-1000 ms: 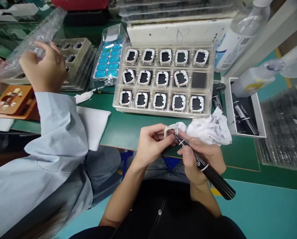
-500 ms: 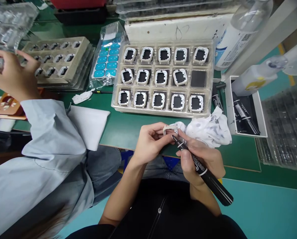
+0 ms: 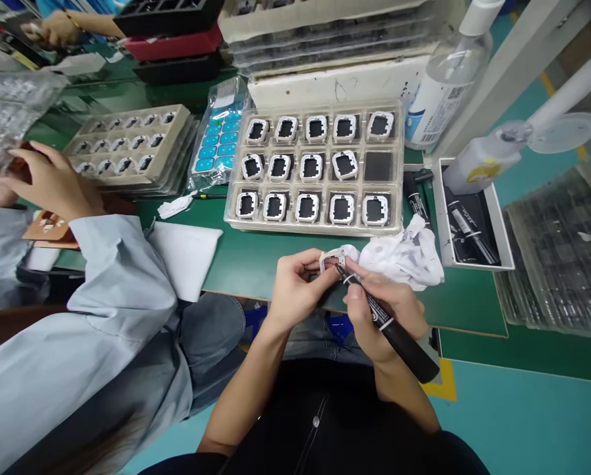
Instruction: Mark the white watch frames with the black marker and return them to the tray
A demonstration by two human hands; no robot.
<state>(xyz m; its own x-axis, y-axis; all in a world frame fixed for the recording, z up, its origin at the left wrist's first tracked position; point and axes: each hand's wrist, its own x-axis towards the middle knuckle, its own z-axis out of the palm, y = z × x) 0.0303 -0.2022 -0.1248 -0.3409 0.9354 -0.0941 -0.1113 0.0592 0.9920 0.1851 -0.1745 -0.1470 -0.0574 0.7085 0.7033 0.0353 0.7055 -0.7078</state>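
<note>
The left hand [image 3: 295, 287] is closed around a small white square frame [image 3: 331, 258], pinching it between thumb and fingertips just above the near edge of the green table [image 3: 256, 254]; the right hand [image 3: 382, 307] is wrapped tight around a black marker [image 3: 392, 326], its tip touching the frame's inner edge; both hands meet in front of the person's body, near a crumpled white cloth [image 3: 404, 254] that lies just behind them on the table. Beyond the cloth sits a clear tray [image 3: 318, 168] of like frames in three rows, one compartment in the middle row at the right bare and dark; to its right stands a white box [image 3: 468, 224] holding more markers, and behind that a clear bottle [image 3: 441, 86]. To the left a co-worker's hand [image 3: 48, 181], in a pale blue sleeve [image 3: 122, 277], touches a clear plastic tray [image 3: 6, 115]; a beige tray [image 3: 127, 142] of small parts lies between that person and a bag of blue pads [image 3: 216, 138].
</note>
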